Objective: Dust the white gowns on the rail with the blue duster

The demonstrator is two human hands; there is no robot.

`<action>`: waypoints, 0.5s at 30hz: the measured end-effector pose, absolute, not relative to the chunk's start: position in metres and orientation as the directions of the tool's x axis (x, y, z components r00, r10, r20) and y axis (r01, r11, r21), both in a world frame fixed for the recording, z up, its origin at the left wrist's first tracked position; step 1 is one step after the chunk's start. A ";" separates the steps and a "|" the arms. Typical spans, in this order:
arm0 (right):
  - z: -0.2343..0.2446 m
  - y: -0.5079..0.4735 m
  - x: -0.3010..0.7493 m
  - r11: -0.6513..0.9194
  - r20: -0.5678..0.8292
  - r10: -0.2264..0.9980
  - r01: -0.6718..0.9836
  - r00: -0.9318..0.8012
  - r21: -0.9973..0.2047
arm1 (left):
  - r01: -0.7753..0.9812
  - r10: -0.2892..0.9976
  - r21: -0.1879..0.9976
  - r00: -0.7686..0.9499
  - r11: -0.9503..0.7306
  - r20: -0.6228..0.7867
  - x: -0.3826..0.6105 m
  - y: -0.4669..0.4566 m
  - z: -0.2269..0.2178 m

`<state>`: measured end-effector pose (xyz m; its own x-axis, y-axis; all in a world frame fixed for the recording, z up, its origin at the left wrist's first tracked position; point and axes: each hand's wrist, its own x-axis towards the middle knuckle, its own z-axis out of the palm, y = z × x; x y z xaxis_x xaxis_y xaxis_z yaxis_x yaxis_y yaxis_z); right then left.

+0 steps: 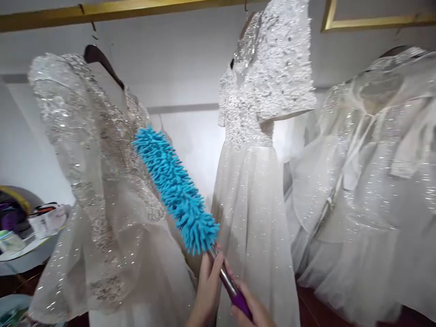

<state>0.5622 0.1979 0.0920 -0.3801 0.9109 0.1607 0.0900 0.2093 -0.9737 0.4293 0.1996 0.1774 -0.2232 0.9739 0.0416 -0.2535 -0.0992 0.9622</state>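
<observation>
You had both hands on one duster (179,186), which slanted up and to the left across the middle of the view, with its one blue shaggy head uppermost. Your left hand (209,281) was closed around the single metal shaft (227,280) just below that head, and your right hand (256,309) was wrapped around the one purple grip (241,303). The head's tip overlapped the bodice of the left gown (78,150); whether it touched, you could not tell.

At least three pale, glittering gowns hung before you: that one, a middle gown (248,195) and a right gown (368,240); overlapping fabric on the right made an exact count uncertain. Two gold bars showed above, a long rail (136,8) and an angled frame (381,21).
</observation>
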 end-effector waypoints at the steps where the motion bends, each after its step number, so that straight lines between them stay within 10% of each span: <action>1: 0.099 0.202 0.576 0.175 0.142 0.931 0.069 -0.336 -0.982 | -0.283 0.989 0.955 -0.135 -0.095 0.058 0.444 0.214 0.185; 9: 0.144 0.230 0.620 -0.075 -0.028 0.948 -0.136 -0.318 -0.988 | -0.198 0.968 0.980 0.241 -0.018 0.067 0.507 0.293 0.201; 15: 0.081 0.240 0.613 -0.189 -0.150 0.946 -0.114 -0.288 -0.975 | -0.129 0.967 0.977 0.215 0.168 -0.138 0.496 0.307 0.129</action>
